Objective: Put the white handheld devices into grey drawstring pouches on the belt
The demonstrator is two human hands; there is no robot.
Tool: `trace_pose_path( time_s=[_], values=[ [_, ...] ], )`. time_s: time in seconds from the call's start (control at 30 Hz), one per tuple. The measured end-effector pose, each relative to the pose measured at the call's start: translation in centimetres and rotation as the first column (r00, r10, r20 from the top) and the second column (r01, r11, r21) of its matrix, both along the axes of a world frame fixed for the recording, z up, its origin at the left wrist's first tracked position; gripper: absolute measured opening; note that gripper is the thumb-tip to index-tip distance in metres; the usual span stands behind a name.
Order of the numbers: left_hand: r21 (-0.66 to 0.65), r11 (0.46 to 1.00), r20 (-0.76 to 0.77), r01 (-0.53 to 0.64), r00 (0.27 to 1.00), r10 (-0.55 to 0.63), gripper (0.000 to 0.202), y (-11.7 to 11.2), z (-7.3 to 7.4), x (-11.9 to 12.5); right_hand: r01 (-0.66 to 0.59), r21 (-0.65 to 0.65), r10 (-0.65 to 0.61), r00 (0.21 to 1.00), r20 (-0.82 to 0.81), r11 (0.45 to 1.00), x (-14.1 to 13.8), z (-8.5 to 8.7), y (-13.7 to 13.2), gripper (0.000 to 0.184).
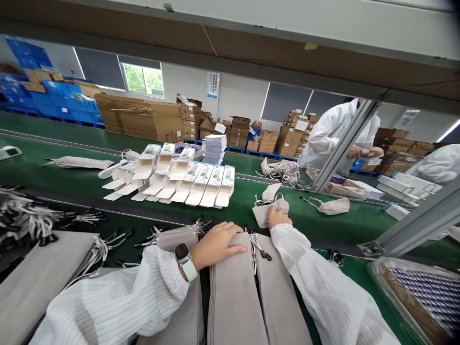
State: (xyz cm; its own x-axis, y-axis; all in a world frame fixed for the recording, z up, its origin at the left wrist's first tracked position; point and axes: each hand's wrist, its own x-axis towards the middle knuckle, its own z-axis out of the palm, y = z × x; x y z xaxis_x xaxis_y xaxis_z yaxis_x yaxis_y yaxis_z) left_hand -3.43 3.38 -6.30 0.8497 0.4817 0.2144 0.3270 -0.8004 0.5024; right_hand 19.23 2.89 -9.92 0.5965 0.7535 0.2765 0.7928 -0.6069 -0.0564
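My left hand (220, 243), a watch on its wrist, lies with fingers stretched over the top end of a stack of flat grey drawstring pouches (235, 292). Beside it runs another pouch stack (282, 297), its white cords and black cord ends bunched at the top. Farther forward, on the green belt, my right hand (279, 218) is closed on a filled grey drawstring pouch (264, 214); its fingertips are partly hidden. Just behind that one lies a smaller-looking grey pouch (271, 192). A third filled pouch (334, 206) rests to the right.
Open white cartons (204, 184) stand in rows left of centre on the belt (244, 187). Behind are a paper stack (214, 148) and a pouch pile (280, 170). A metal post (345, 143) rises at right, near a tray of striped items (424, 292). A co-worker (334, 129) stands opposite.
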Motion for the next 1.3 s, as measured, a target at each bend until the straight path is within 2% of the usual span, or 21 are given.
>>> trace_pose_path(
  time_s=[0.1, 0.17, 0.2, 0.23, 0.3, 0.37, 0.43, 0.53, 0.73, 0.83, 0.9, 0.93, 0.97, 1.0, 1.07, 1.1, 1.13, 1.17, 1.2, 1.3],
  values=[
    [-0.011, 1.000, 0.014, -0.001, 1.000, 0.001, 0.034, 0.1, -0.1, 0.0, -0.004, -0.010, 0.004, 1.000, 0.007, 1.000, -0.4, 1.5, -0.7, 0.034],
    [-0.028, 0.999, 0.039, -0.019, 0.999, 0.020, 0.033, 0.2, -0.2, 0.0, -0.100, -0.003, 0.100, 0.995, 0.013, 0.995, -1.4, 2.7, -1.3, 0.030],
    [-0.040, 0.999, 0.049, -0.035, 0.998, 0.037, 0.032, 0.2, -0.3, 0.0, -0.191, 0.004, 0.191, 0.982, 0.000, 0.982, -2.1, 3.2, -1.7, 0.029],
    [-0.053, 0.997, 0.055, -0.054, 0.997, 0.057, 0.032, 0.3, -0.5, 0.0, -0.302, 0.012, 0.302, 0.953, -0.021, 0.953, -3.0, 3.5, -2.0, 0.028],
    [-0.072, 0.994, 0.060, -0.086, 0.994, 0.090, 0.032, 0.4, -0.6, 0.0, -0.505, 0.001, 0.504, 0.862, -0.057, 0.863, -4.7, 3.7, -2.5, 0.026],
    [-0.075, 0.993, 0.063, -0.091, 0.993, 0.096, 0.032, 0.5, -0.7, 0.0, -0.621, -0.059, 0.618, 0.784, -0.068, 0.782, -6.0, 3.3, -2.7, 0.025],
    [-0.069, 0.995, 0.069, -0.076, 0.994, 0.081, 0.031, 0.5, -0.7, -0.1, -0.676, -0.100, 0.669, 0.737, -0.099, 0.730, -6.6, 2.8, -2.5, 0.024],
    [-0.067, 0.997, 0.063, -0.046, 0.997, 0.050, 0.028, 0.4, -0.7, 0.1, -0.712, -0.035, 0.695, 0.694, -0.189, 0.701, -6.3, 2.2, -1.9, 0.023],
    [-0.069, 0.995, -0.062, -0.069, 0.996, 0.065, 0.029, 1.1, -0.8, 0.8, -0.659, 0.061, 0.660, 0.738, -0.141, 0.750, -5.1, 1.1, -1.8, 0.023],
    [-0.084, 0.994, -0.075, -0.069, 0.995, 0.062, 0.028, 0.8, -0.1, 0.7, -0.615, 0.185, 0.640, 0.752, -0.157, 0.767, -5.4, 1.0, -2.2, 0.022],
    [-0.095, 0.993, -0.069, -0.068, 0.996, 0.062, 0.027, 0.5, 0.3, 0.6, -0.567, 0.305, 0.640, 0.720, -0.268, 0.765, -5.5, 1.4, -2.3, 0.022],
    [-0.101, 0.993, -0.065, -0.069, 0.996, 0.063, 0.027, 0.4, 0.4, 0.6, -0.533, 0.367, 0.645, 0.670, -0.367, 0.762, -5.5, 1.7, -2.3, 0.022],
    [-0.108, 0.992, -0.060, -0.073, 0.996, 0.067, 0.027, 0.5, 0.5, 0.6, -0.507, 0.420, 0.658, 0.580, -0.480, 0.753, -5.5, 2.2, -2.2, 0.022],
    [-0.115, 0.990, -0.055, -0.081, 0.996, 0.075, 0.028, 0.5, 0.4, 0.6, -0.503, 0.459, 0.676, 0.451, -0.583, 0.732, -5.4, 2.6, -2.3, 0.021],
    [-0.133, 0.986, -0.042, -0.103, 0.994, 0.099, 0.031, 0.8, 0.2, 0.5, -0.577, 0.506, 0.704, 0.179, -0.687, 0.641, -5.2, 3.3, -2.5, 0.015],
    [-0.139, 0.983, -0.035, -0.116, 0.993, 0.112, 0.033, 0.9, 0.0, 0.5, -0.631, 0.517, 0.720, 0.096, -0.687, 0.578, -5.2, 3.4, -2.8, 0.014],
    [-0.142, 0.982, -0.028, -0.128, 0.992, 0.125, 0.034, 1.1, -0.2, 0.5, -0.672, 0.525, 0.746, 0.064, -0.662, 0.523, -5.2, 3.3, -3.1, 0.017],
    [-0.145, 0.980, -0.021, -0.136, 0.991, 0.134, 0.035, 1.2, -0.3, 0.5, -0.686, 0.532, 0.779, 0.082, -0.621, 0.496, -5.2, 3.1, -3.4, 0.020],
    [-0.145, 0.980, -0.013, -0.138, 0.990, 0.138, 0.035, 1.3, -0.5, 0.5, -0.679, 0.540, 0.808, 0.134, -0.574, 0.497, -5.3, 2.7, -3.7, 0.022],
    [-0.135, 0.981, 0.019, -0.140, 0.989, 0.144, 0.034, 1.4, -0.8, 0.5, -0.628, 0.564, 0.833, 0.285, -0.475, 0.537, -5.7, 1.4, -4.4, 0.021]
  ],
)
